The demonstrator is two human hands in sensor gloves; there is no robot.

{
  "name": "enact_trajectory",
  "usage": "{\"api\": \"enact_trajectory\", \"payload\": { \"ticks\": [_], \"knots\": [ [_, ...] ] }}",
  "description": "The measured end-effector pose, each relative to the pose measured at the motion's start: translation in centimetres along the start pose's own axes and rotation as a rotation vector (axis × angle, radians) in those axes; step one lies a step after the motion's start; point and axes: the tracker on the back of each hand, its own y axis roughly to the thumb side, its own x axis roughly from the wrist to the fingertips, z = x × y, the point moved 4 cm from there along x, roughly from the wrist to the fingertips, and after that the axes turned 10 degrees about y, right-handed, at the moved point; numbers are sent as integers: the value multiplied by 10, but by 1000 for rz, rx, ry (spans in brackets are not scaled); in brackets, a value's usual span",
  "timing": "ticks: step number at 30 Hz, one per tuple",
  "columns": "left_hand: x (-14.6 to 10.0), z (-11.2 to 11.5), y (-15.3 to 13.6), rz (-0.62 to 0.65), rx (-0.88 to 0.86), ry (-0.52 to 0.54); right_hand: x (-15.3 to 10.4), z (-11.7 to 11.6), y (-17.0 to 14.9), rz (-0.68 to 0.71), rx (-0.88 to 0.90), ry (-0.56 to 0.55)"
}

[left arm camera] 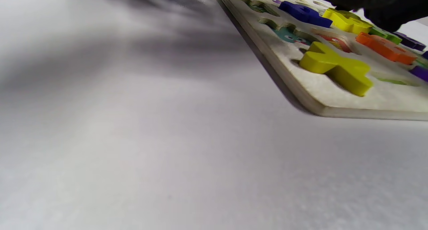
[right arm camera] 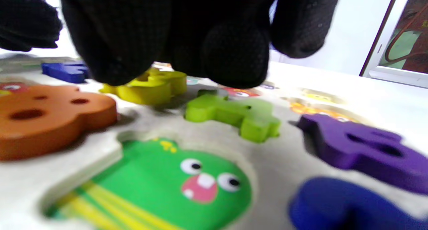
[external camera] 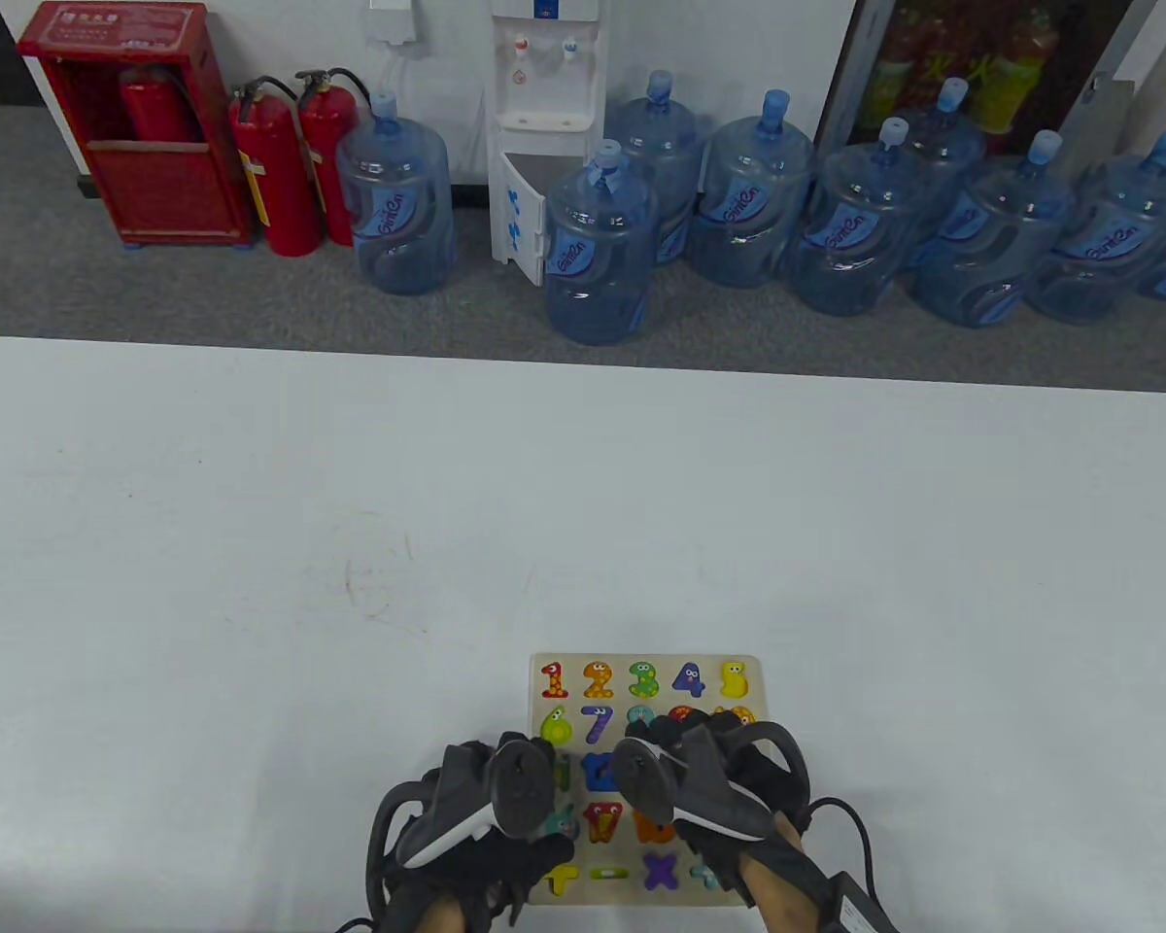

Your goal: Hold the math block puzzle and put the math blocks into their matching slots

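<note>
The wooden number puzzle board [external camera: 750, 671] lies flat near the table's front edge. My left hand [external camera: 486, 807] rests over its left edge, with the fingers hidden under the tracker. The left wrist view shows that edge [left arm camera: 267, 61] and a yellow plus block [left arm camera: 334, 68] seated in the board, but no fingers. My right hand [external camera: 714, 787] is over the board's middle. Its gloved fingertips [right arm camera: 234, 56] press down on a yellow block [right arm camera: 150, 86], which also shows in the left wrist view [left arm camera: 347, 21]. An empty slot with a green monster picture [right arm camera: 167, 180] lies just in front.
Around the fingers, orange [right arm camera: 50, 116], green [right arm camera: 234, 114], purple [right arm camera: 361, 146] and blue [right arm camera: 334, 203] blocks sit in the board. The white table [external camera: 350, 544] spreads left and far. Water jugs [external camera: 598, 253] and fire extinguishers [external camera: 277, 175] stand on the floor beyond.
</note>
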Motion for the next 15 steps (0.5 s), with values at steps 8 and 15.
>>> {"api": "enact_trajectory", "payload": {
  "ticks": [8,15],
  "knots": [
    [-1,0,-1,-7,1,6,5,-2,10,-15,-85,-8],
    [-1,0,-1,-3,2,3,-12,15,-7,-12,-11,-87]
  ]
}}
